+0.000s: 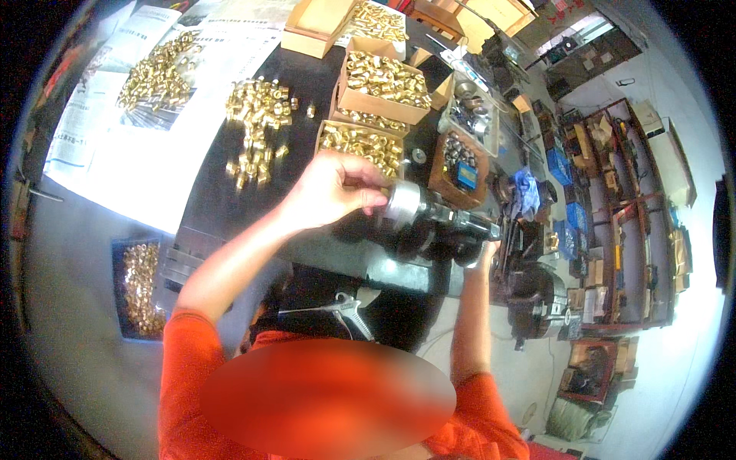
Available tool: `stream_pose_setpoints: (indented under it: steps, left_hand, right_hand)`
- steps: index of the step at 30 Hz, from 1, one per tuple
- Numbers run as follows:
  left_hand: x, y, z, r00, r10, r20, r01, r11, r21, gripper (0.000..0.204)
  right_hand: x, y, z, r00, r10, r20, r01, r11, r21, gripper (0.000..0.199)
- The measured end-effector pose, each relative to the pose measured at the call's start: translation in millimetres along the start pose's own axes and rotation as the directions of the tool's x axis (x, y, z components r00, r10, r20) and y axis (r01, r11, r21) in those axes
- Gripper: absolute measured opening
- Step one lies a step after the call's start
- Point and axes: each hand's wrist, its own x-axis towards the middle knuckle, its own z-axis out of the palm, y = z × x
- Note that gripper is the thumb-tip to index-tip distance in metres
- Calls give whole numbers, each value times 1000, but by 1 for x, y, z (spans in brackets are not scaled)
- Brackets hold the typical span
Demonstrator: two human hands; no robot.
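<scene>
Workshop bench [222, 192] carries loose brass fittings [257, 115] beyond the fingers. Left hand [330, 192] pinches the metal chuck [404, 203]; right hand [484, 253] is mostly hidden, grip unclear. Many fittings seem left.

You wear a bright orange short-sleeved top, its sleeves ending above the elbow on both sides, so your forearms are bare down to the wrist. Your left hand [331, 192] and right hand [484, 254] are ungloved, with no watch, ring or band visible. The orange fabric looks plain, with no pattern.
</scene>
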Motion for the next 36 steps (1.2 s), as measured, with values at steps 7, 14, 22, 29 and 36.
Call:
stream_pose_setpoints:
  steps: [7,14,22,29,36]
  left_hand:
    - [-1,3,0,997,-72,-39,68,993,-98,17]
    - [-2,-9,-4,991,-130,-38,115,956,-270,21]
    - [1,-4,-7,992,-105,-66,92,980,-177,20]
    - [34,-29,-35,927,-358,-108,374,889,264,29]
    - [78,-34,-6,904,-426,-21,395,817,420,28]
  right_hand:
    - [-8,-142,83,957,84,-277,-42,987,154,17]
    - [-93,-167,49,993,-92,-78,119,849,515,14]
    - [-62,-80,59,928,130,-350,-153,987,-39,19]
    - [-6,-139,82,986,-73,-152,117,947,300,15]
    - [-79,-168,45,990,-101,-98,138,849,509,16]
